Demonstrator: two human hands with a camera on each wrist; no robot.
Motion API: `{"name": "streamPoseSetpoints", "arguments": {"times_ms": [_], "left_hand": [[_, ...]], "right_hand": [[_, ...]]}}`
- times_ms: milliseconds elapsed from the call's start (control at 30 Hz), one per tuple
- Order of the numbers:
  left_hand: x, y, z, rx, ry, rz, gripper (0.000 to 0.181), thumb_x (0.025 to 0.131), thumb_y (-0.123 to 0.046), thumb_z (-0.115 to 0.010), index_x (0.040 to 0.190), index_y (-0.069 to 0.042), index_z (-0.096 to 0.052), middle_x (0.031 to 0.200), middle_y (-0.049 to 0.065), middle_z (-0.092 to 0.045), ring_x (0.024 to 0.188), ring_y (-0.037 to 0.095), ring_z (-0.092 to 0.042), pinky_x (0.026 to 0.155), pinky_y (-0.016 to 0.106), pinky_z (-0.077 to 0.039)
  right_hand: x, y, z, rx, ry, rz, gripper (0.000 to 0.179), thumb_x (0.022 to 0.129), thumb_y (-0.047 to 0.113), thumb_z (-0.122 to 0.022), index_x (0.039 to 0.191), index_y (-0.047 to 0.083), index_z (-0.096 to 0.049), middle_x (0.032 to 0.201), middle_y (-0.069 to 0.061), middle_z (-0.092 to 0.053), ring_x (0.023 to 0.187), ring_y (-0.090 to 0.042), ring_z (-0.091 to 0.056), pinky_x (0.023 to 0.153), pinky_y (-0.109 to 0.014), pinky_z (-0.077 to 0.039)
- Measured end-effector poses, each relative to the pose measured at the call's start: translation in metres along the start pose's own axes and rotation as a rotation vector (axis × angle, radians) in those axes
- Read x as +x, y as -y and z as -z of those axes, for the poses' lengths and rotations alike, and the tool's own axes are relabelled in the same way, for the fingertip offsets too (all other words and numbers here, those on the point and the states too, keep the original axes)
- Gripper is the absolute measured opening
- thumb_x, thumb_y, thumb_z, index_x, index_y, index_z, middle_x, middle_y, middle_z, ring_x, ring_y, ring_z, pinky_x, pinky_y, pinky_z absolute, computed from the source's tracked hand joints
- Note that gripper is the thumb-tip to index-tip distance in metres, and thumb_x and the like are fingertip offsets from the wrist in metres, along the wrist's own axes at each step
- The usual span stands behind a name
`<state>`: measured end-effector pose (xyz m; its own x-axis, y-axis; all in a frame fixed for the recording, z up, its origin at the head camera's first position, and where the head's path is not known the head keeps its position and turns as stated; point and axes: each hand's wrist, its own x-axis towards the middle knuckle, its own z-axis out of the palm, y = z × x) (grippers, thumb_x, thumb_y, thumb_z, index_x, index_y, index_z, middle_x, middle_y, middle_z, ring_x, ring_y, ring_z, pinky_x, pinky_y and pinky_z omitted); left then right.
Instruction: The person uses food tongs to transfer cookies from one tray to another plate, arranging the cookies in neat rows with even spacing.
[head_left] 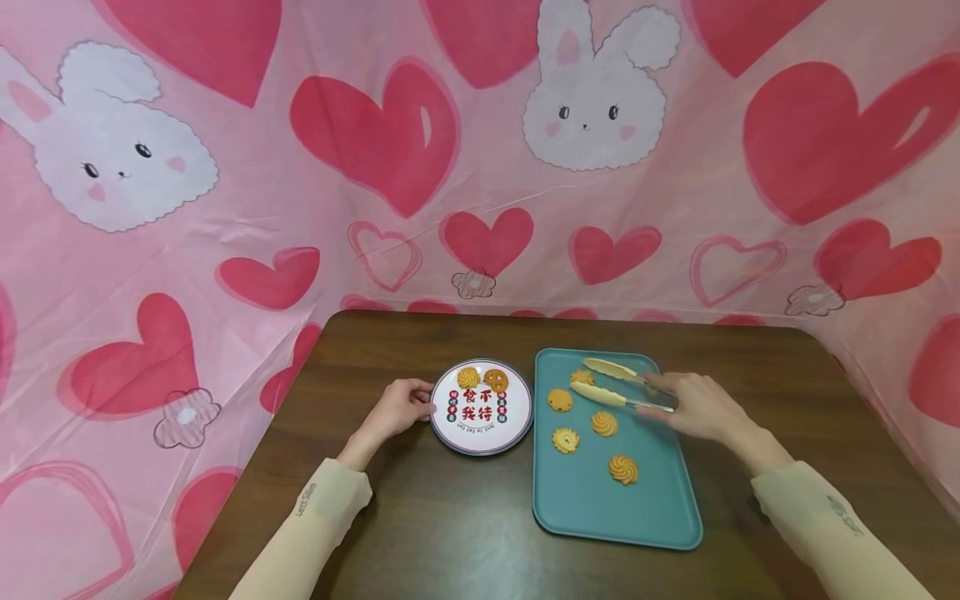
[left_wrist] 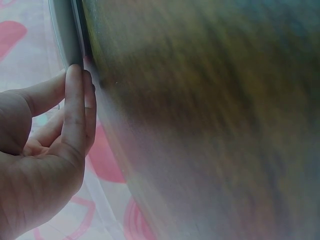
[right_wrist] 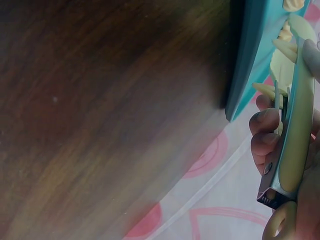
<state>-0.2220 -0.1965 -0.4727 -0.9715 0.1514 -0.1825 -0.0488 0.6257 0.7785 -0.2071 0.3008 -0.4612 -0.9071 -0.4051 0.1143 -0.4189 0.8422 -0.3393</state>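
Observation:
My left hand (head_left: 402, 406) pinches the left rim of a round white plate (head_left: 442, 425) with red and dark lettering. In the left wrist view, the thumb and fingertips meet at the plate's edge (left_wrist: 66, 35). A swirled cookie (head_left: 468, 378) and a pretzel-shaped cookie (head_left: 496, 380) lie on its far part. My right hand (head_left: 701, 406) grips a pair of tongs (head_left: 600, 393) with cream-coloured tips. The tips stand apart over the teal tray (head_left: 615, 517), either side of a cookie (head_left: 581, 377) near its far end. The right wrist view shows fingers wrapped round the tongs' handle (right_wrist: 299, 135).
Several other cookies lie on the tray: a round one (head_left: 559, 400), a flower-shaped one (head_left: 566, 440) and swirled ones (head_left: 623, 469). Plate and tray stand side by side on a dark wooden table (head_left: 420, 517). A pink heart-and-rabbit cloth (head_left: 495, 183) hangs behind.

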Motion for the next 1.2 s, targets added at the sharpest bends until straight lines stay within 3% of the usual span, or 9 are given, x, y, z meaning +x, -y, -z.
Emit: {"name": "streamPoseSetpoints", "arguments": {"times_ms": [367, 700, 1033, 1200], "left_hand": [[0.0005, 0.0005, -0.0008, 0.005, -0.001, 0.007, 0.039, 0.088, -0.004, -0.076, 0.125, 0.003, -0.065, 0.096, 0.010, -0.064, 0.077, 0.019, -0.060, 0.069, 0.030, -0.059], [0.0002, 0.0001, -0.0009, 0.008, -0.005, 0.001, 0.039, 0.087, -0.004, -0.076, 0.125, 0.003, -0.065, 0.095, 0.010, -0.064, 0.076, 0.019, -0.060, 0.067, 0.029, -0.058], [0.0007, 0.0008, 0.0001, -0.011, -0.005, -0.004, 0.038, 0.088, -0.002, -0.074, 0.124, 0.004, -0.065, 0.096, 0.011, -0.064, 0.077, 0.019, -0.061, 0.068, 0.030, -0.059], [0.0003, 0.0001, -0.0006, -0.022, -0.002, 0.001, 0.039, 0.087, -0.002, -0.075, 0.124, 0.004, -0.065, 0.095, 0.011, -0.063, 0.076, 0.018, -0.061, 0.068, 0.030, -0.059]], "right_hand": [[-0.0041, 0.0021, -0.0015, 0.030, 0.011, -0.010, 0.066, 0.087, 0.050, -0.073, 0.133, 0.003, -0.063, 0.118, -0.016, -0.069, 0.089, -0.021, -0.066, 0.077, -0.047, -0.057], [-0.0040, 0.0029, -0.0016, 0.035, 0.019, -0.008, 0.064, 0.087, 0.046, -0.075, 0.132, 0.003, -0.064, 0.114, -0.015, -0.071, 0.077, -0.015, -0.057, 0.063, -0.031, -0.048], [-0.0025, 0.0024, 0.0000, 0.032, 0.022, -0.006, 0.064, 0.087, 0.046, -0.075, 0.133, 0.003, -0.063, 0.113, -0.014, -0.071, 0.077, -0.014, -0.057, 0.061, -0.030, -0.047], [-0.0003, 0.0037, 0.0022, 0.018, 0.017, 0.009, 0.062, 0.087, 0.045, -0.076, 0.132, 0.002, -0.064, 0.114, -0.015, -0.071, 0.078, -0.014, -0.059, 0.066, -0.033, -0.053]]}}
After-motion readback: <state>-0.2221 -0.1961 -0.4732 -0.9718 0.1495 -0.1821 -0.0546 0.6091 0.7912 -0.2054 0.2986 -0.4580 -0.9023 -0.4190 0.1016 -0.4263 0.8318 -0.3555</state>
